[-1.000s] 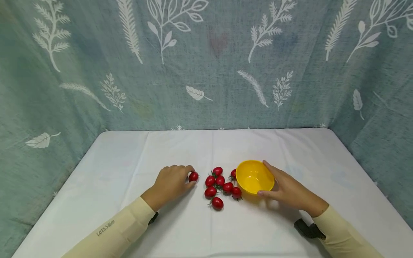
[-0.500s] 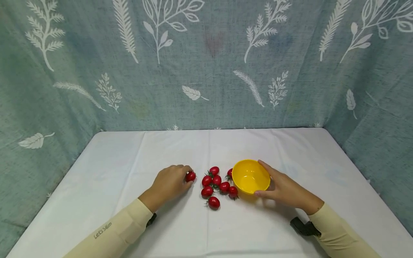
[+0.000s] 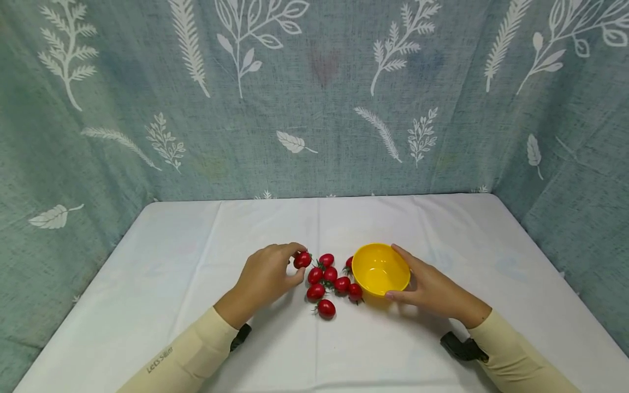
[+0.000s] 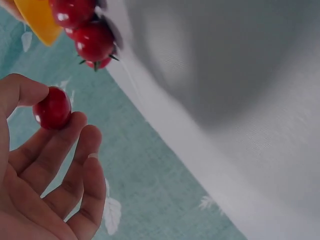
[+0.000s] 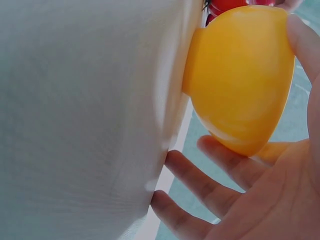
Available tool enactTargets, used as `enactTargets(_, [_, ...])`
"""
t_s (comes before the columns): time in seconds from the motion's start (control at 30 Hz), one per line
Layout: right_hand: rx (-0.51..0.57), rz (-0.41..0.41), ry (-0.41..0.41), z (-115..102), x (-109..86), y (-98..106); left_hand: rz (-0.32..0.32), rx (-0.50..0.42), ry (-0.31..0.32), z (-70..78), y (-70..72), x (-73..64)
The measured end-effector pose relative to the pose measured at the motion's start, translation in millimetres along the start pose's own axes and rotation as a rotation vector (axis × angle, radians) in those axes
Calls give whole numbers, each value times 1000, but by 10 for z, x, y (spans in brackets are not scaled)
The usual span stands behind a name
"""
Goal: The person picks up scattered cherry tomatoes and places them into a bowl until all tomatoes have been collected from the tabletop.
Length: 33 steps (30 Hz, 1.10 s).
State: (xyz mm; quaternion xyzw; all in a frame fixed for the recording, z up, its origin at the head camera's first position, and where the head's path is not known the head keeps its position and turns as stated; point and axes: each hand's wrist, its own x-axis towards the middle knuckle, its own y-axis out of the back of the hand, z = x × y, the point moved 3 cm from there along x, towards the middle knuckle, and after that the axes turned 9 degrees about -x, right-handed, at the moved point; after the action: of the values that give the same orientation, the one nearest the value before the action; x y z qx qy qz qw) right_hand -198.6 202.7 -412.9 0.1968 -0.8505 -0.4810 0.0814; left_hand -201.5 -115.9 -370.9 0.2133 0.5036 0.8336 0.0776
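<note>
My left hand (image 3: 267,275) pinches a cherry tomato (image 4: 53,108) between thumb and fingertips, raised off the cloth just left of the other tomatoes. Its remaining fingers are loosely bent in the left wrist view. My right hand (image 3: 429,285) holds a yellow bowl (image 5: 240,75) by its right side, thumb near the rim and fingers against the far side. The bowl stands upright on the table, and only its bare inside shows from above. Between the hands lies a loose cluster of red cherry tomatoes (image 3: 330,274) with green stems; one tomato (image 3: 349,263) is partly hidden behind the bowl.
A white cloth (image 3: 245,349) covers the table. Behind it and at both sides hangs a blue-green curtain (image 3: 314,98) with white leaf prints. A single tomato (image 3: 326,309) lies at the near end of the cluster.
My left hand has lifted its tomato off the cloth and moved it right, towards the cluster. The right hand stays on the bowl. The head view has shifted slightly.
</note>
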Motion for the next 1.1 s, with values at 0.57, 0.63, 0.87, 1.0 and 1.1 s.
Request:
enactTargets(0.57, [-12, -5, -4, 8, -25, 15, -34, -93, -50, 357, -93, 153])
enactTargets(0.63, [-14, 2, 4, 3, -34, 18, -36, -89, -68, 396, -99, 178])
enactTargets(0.87, [-17, 8, 12, -4, -31, 19, -49, -81, -108, 517, -148, 262])
enactTargets(1.0, [-15, 2, 7, 5, -14, 6, -57, -92, -144, 570, -185, 296])
enactTargets(1.1, [-10, 3, 10, 10, -4, -1, -57, -94, -176, 604, -207, 324])
